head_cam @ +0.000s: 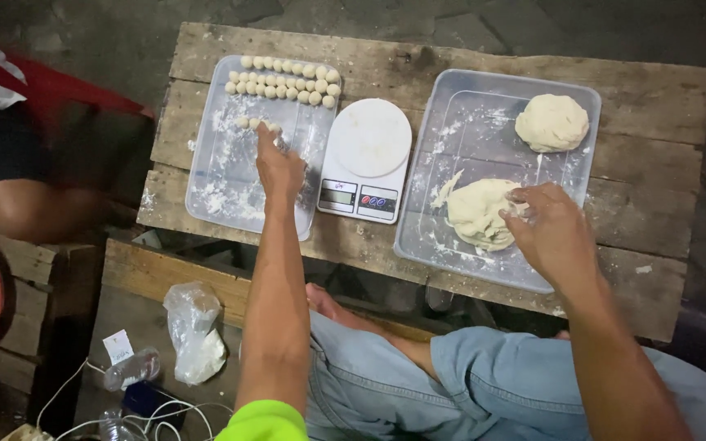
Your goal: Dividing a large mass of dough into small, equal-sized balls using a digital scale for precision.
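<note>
My left hand (pixel 278 167) reaches into the left clear tray (pixel 214 196), its fingertips at a small dough ball (pixel 265 126) beside two others that start a new row. Several rows of small dough balls (pixel 283 80) lie at that tray's far end. My right hand (pixel 551 233) grips the near dough lump (pixel 477 214) in the right clear tray (pixel 484 98), fingers pinched into its right side. A second, rounder dough lump (pixel 552 122) sits at the far right of that tray. Both trays are dusted with flour.
A white kitchen scale (pixel 367 159) stands between the trays on the rough wooden table (pixel 647 90). Another person's leg (pixel 22 208) is at the left. On the floor lie a plastic bag of flour (pixel 195 335), a bottle (pixel 131 369) and cables.
</note>
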